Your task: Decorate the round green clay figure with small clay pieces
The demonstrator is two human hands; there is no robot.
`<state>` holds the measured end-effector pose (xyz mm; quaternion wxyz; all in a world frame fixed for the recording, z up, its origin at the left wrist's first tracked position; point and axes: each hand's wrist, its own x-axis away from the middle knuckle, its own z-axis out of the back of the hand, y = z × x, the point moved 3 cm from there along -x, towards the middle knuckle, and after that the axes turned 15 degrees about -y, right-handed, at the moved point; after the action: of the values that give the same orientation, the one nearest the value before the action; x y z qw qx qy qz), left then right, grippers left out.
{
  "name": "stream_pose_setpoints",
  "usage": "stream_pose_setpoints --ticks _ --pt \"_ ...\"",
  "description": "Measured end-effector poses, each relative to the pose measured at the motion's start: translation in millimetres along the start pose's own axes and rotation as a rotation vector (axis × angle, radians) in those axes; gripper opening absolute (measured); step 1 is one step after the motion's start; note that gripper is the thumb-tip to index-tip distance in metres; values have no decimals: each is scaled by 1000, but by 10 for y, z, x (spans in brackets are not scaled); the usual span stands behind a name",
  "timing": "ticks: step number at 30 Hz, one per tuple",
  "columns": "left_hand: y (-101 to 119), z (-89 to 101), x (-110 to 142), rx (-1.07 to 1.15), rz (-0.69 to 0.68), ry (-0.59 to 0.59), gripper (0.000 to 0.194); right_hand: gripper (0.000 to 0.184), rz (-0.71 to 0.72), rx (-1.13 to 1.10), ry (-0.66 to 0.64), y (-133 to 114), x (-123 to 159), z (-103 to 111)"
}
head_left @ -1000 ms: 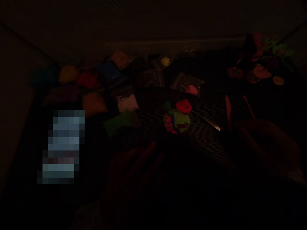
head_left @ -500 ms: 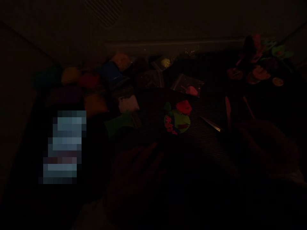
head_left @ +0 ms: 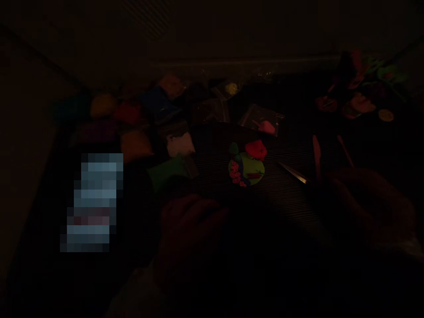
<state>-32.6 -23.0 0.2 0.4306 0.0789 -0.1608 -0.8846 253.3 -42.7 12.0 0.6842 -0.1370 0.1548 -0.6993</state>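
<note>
The scene is very dark. My left hand is low over the dark table, its fingers bent and drawn together, with nothing visible in them. Ahead and to its right lies a round green clay piece with a red mushroom-like cap, a dark green lump and small pinkish-red bits on a blue strip. At the right, my right hand rests in shadow with its fingers curved; whether it holds anything is hidden. Just beyond it are a pointed metal blade, a pink modelling knife and a thin pink stick tool.
Bags of coloured clay lie at the left and back, among them green, white, orange and blue. A clear bag with pink clay lies mid-table. A lit, blurred screen is at left; small clay figures stand back right.
The fingers of my left hand, stretched and spread before, have bent and come together. The whole view has shifted slightly; my right hand stays by the tools.
</note>
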Motion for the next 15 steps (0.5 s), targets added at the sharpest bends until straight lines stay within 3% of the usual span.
stream_pose_setpoints --ticks 15 --pt "29 5 -28 125 15 65 14 14 -18 3 -10 45 13 -31"
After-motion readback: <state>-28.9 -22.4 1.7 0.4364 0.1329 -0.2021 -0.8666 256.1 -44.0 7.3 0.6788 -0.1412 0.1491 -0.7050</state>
